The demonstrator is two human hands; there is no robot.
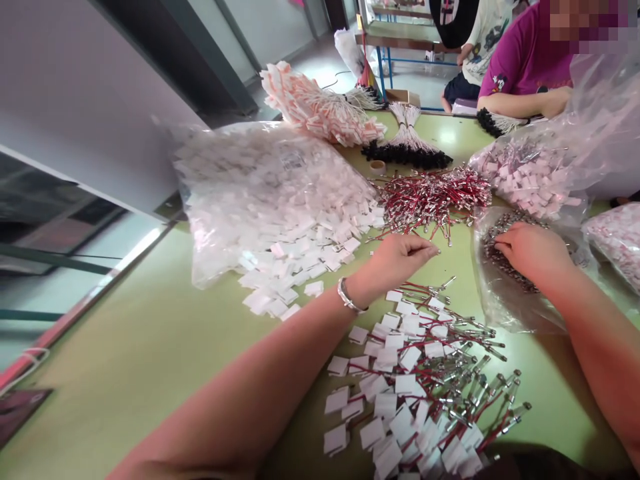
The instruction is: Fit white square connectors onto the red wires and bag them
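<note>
My left hand (400,259), with a silvery bracelet at its wrist, is pinched closed just in front of the pile of red wires (435,197) with metal ends. A tiny shiny metal tip shows at its fingertips; the rest of that piece is hidden. Over an open clear bag of small metal parts (515,270), my right hand (533,252) reaches in with its fingers drawn together. What lies between them I cannot make out. Nearer me lie many red wires joined to white plastic housings (403,383), their metal ends pointing right.
A large clear bag of white plastic housings (280,180) spills onto the table at left. Behind are bundles of white wires with orange-white pieces (315,107) and black ends (407,155), plus a tape roll (377,167). Another person (525,67) sits across at right, behind bagged pinkish-white pieces (533,177).
</note>
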